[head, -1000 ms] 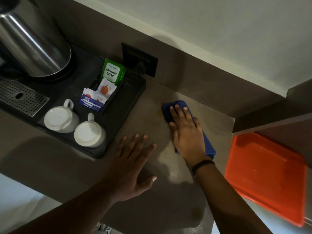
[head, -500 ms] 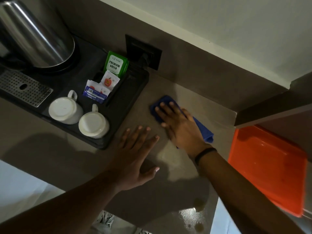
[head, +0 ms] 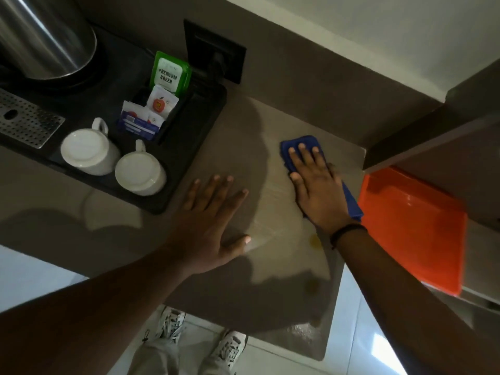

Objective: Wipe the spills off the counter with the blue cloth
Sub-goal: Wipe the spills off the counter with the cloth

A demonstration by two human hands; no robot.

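Note:
The blue cloth lies flat on the grey-brown counter, near its right end. My right hand presses down on it with fingers spread, covering most of it; blue shows past the fingertips and by the wrist. My left hand rests flat and open on the counter to the left, holding nothing. A small yellowish spill sits just below my right wrist, and another faint spot lies nearer the front edge. Wet streaks cross the surface between my hands.
A black tray on the left holds two upturned white cups, tea sachets, a steel kettle and a drip grate. An orange tray sits right of the counter's end. A wall socket is behind.
My right hand has slid the cloth to the right, away from the black tray and toward the counter's right end. My left hand stays planted.

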